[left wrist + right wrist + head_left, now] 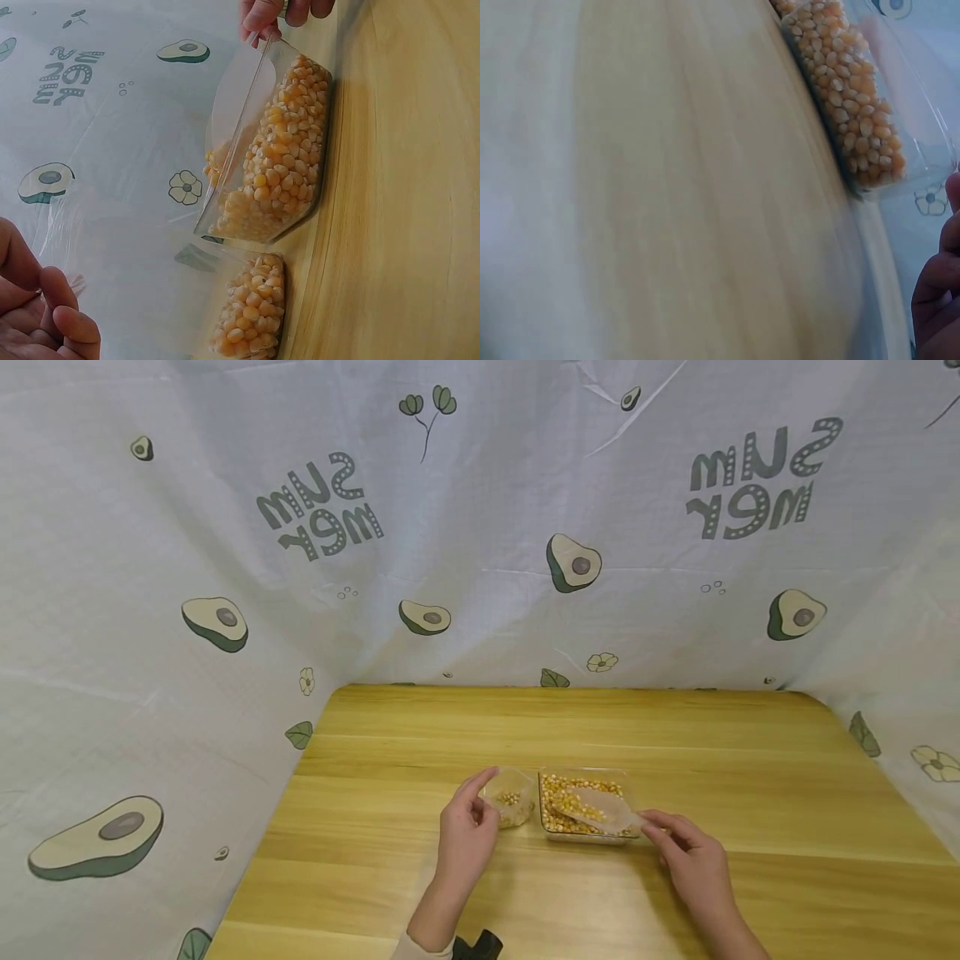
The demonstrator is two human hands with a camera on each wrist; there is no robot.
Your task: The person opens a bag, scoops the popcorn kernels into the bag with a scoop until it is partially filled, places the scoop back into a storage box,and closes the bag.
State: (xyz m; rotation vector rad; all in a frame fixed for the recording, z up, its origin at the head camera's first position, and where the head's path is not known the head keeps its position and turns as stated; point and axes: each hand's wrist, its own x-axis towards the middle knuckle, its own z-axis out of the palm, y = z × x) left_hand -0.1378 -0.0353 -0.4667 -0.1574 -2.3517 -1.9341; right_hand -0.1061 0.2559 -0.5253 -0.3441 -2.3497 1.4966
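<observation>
Mid-transfer, as I read it: my right hand (pixel 693 852) pinches the scoop (pixel 596 806), loaded, over the full tray (pixel 626 777). My left hand (pixel 465 835), fingers curled, steadies the cup (pixel 512 802), barely filled; most corn (pixel 281 157) remains in 1 tray.

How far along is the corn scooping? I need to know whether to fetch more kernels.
Some kernels already lie in the small cup, steadied by the left hand. The right hand holds a clear scoop over the large tray, which is still nearly full, so most remains.
</observation>
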